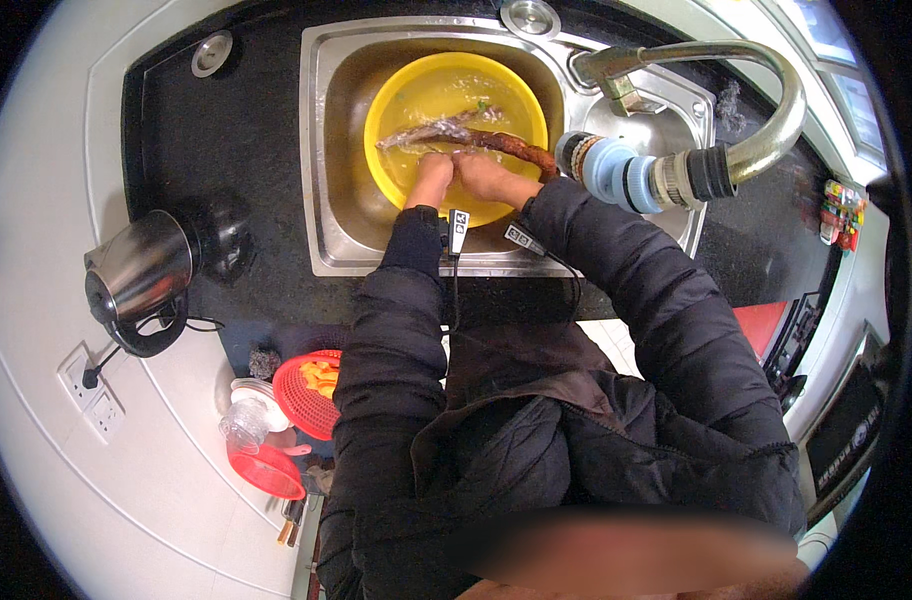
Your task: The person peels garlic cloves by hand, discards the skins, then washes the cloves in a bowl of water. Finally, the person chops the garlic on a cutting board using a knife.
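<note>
A yellow basin (384,88) of water stands in the steel sink. Across it lies a long, knobbly reddish-brown piece (506,143), its right end resting at the basin's rim. Beside its left part is a paler, wet, shiny strip (411,133); what either is made of I cannot make out. My left hand (433,178) and my right hand (484,178) are side by side over the near part of the basin, just below the brown piece. Both are closed with fingers curled inward, and what they grip is hidden behind the knuckles.
A curved tap (776,95) with a blue nozzle (616,172) hangs right of the basin, close to my right sleeve. An electric kettle (151,265) stands on the black counter at left. Below it are red baskets (304,395) and a clear jar (244,425).
</note>
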The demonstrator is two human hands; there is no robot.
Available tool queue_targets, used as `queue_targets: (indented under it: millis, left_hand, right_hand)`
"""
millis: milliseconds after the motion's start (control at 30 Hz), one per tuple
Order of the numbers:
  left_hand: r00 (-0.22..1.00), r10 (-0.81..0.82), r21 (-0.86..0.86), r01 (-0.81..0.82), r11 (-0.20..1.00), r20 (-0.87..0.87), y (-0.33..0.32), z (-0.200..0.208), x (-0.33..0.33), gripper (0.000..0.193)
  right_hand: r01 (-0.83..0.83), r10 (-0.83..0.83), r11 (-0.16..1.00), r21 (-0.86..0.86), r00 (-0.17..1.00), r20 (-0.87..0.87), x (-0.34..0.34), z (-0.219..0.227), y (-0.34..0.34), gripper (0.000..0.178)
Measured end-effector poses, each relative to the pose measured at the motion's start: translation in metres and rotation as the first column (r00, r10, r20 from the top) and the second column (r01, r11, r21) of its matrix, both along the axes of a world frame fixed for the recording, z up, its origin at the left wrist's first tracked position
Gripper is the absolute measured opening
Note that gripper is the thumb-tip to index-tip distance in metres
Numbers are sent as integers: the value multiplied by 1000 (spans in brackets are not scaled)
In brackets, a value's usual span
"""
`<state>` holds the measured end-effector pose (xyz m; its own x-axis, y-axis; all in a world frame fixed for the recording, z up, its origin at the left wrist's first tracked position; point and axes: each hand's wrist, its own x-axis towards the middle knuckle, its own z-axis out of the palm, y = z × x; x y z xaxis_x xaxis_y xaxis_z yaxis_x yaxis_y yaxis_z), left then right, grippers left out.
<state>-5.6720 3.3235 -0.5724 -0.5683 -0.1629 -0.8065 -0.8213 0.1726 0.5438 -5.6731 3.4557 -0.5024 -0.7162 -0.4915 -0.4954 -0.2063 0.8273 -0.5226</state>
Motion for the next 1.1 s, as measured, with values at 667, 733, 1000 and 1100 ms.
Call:
queue_targets:
  millis: [667,733,1000,1100]
  left_hand:
    - [619,-785,-449,700,556,-7,-11,7,10,21]
    - [749,-661,-328,632,702,29,-5,11,13,22]
    - [882,-461,-167,471,866,99,-9,11,8,21]
    - [780,-625,-284,598,749,-6,-13,0,6,22]
  right_hand:
    - [-80,79,997,4,991,106,6,-21,6,23]
    - [-25,31,998,-49,992,125,8,-20,7,23]
    - [96,-104,992,84,990,100,6,-10,13,22]
    - [170,-170,985,13,985,8,10,-16,10,23]
